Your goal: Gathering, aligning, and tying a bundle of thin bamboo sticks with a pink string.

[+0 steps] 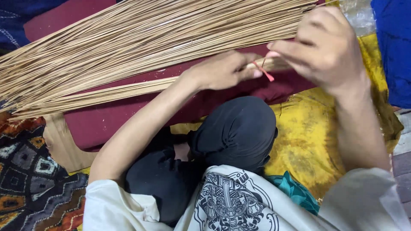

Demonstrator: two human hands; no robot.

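Observation:
A small bundle of thin tan sticks (128, 90) runs from the left edge toward the right, lying over a maroon cushion (107, 119). My left hand (222, 70) grips this small bundle near its right end. A thin red band (262, 71) sits at that end, and my right hand (325, 49) pinches and pulls it with thumb and fingers. Behind both hands a much larger fan of the same sticks (141, 38) spreads across the top of the view.
My bent knee in black trousers (235, 128) sits below the hands. A yellow stained cloth (308, 137) lies at the right, a patterned rug (30, 171) at lower left, and blue fabric (394, 47) at the upper right. A flat brown cardboard piece (64, 145) lies beside the cushion.

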